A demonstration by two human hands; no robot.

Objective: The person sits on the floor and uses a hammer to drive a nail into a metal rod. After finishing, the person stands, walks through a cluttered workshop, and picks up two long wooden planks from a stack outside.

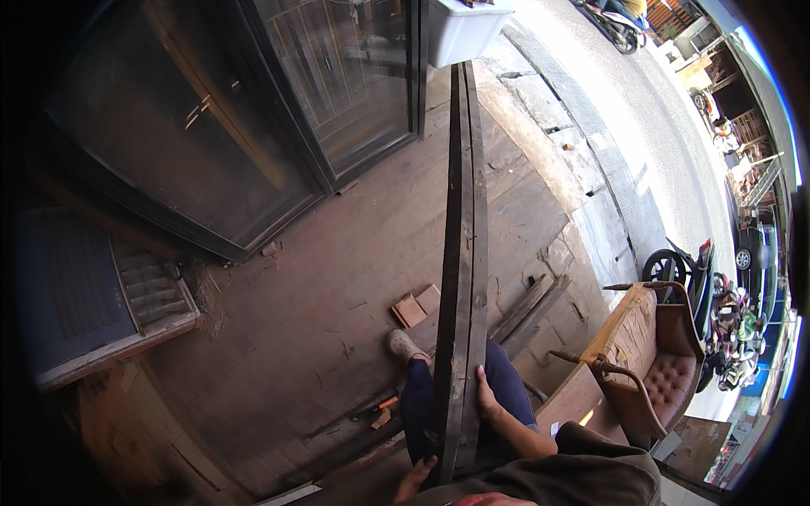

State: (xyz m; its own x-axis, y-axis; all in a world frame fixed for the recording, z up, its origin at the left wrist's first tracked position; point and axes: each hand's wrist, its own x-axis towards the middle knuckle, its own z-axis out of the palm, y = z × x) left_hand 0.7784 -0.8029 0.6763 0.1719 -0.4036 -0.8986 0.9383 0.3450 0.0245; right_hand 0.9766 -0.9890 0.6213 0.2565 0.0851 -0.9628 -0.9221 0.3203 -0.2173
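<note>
Long dark plank runs near to far; right hand grips its edge, left hand curls underneath, white box at the far end

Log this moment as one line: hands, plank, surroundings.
left hand: grips long dark plank near end | right hand: on plank edge | plank: lengthwise over lap | near: brown armchair, glass doors

Tall glass doors in dark frames stand to my left on the worn wooden floor. Two small brick-red blocks lie just beside each other ahead of me. An orange-handled tool lies nearer. To my right, a tufted brown armchair faces the sunlit road, motorbikes parked behind it.
</note>
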